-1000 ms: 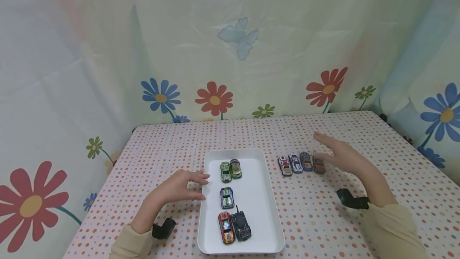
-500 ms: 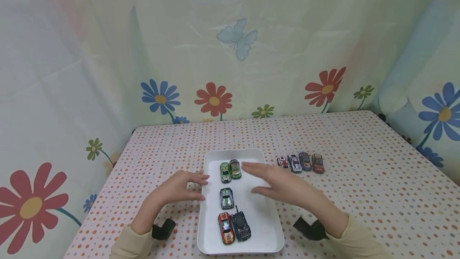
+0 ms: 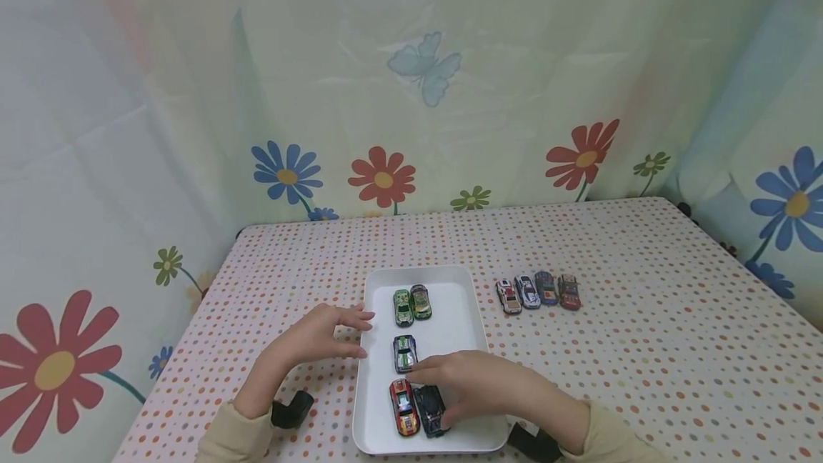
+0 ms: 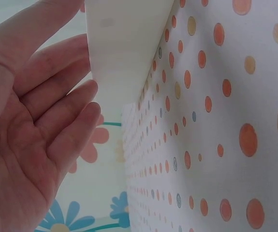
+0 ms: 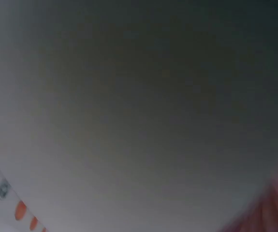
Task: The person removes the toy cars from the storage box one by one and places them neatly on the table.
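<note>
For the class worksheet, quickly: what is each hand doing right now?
Left hand: open, fingertips at the white tray's left rim.
Right hand: fingers curled around the black toy tank.

Both arms in pale cream long sleeves; black strap-mounted camera at each wrist; left hand [image 3: 315, 338] and right hand [image 3: 479, 384] bare, ungloved.

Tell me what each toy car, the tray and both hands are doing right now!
black tank: upright in the tray, right hand's fingers around it
red car: upright, beside the tank
silver-green car: upright, mid-tray
two green cars: side by side, far end of the tray
four cars: lined up on the tablecloth
white tray: flat on the table
left hand: open, at the tray's left rim
right hand: grips the tank
</note>
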`<state>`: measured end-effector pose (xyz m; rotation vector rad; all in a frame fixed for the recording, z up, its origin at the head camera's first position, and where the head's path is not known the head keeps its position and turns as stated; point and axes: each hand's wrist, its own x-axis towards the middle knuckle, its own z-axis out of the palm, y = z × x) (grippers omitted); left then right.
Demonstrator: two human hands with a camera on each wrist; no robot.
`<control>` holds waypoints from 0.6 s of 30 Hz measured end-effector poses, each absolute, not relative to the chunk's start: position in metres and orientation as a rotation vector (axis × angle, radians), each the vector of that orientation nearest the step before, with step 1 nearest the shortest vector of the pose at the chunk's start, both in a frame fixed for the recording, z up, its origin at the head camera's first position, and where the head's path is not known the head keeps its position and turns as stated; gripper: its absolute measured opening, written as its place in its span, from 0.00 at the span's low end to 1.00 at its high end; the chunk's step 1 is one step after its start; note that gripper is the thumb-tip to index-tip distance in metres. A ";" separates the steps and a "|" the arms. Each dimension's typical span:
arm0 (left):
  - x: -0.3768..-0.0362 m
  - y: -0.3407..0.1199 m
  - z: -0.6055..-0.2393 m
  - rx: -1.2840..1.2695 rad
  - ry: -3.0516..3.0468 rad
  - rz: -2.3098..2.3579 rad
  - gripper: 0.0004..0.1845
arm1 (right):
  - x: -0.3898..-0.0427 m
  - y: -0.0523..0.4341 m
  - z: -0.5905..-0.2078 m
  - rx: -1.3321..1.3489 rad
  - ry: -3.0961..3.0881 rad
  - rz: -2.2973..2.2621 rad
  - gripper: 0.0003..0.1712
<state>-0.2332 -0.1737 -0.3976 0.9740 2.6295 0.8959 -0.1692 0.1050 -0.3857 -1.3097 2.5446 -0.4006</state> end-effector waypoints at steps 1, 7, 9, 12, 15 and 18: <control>-0.233 -0.174 -0.398 0.975 2.630 0.899 0.22 | -0.169 0.104 -0.387 -1.317 2.537 -0.398 0.37; -0.234 -0.175 -0.399 0.978 2.631 0.912 0.21 | -0.170 0.103 -0.393 -1.348 2.506 -0.409 0.37; -0.234 -0.175 -0.399 0.978 2.631 0.911 0.21 | -0.171 0.103 -0.394 -1.340 2.502 -0.430 0.36; -0.234 -0.175 -0.399 0.975 2.630 0.911 0.21 | -0.171 0.103 -0.396 -1.323 2.510 -0.449 0.34; -0.234 -0.175 -0.399 0.967 2.627 0.913 0.21 | -0.172 0.104 -0.397 -1.301 2.529 -0.446 0.33; -0.234 -0.175 -0.399 0.964 2.630 0.912 0.20 | -0.172 0.103 -0.397 -1.286 2.529 -0.447 0.33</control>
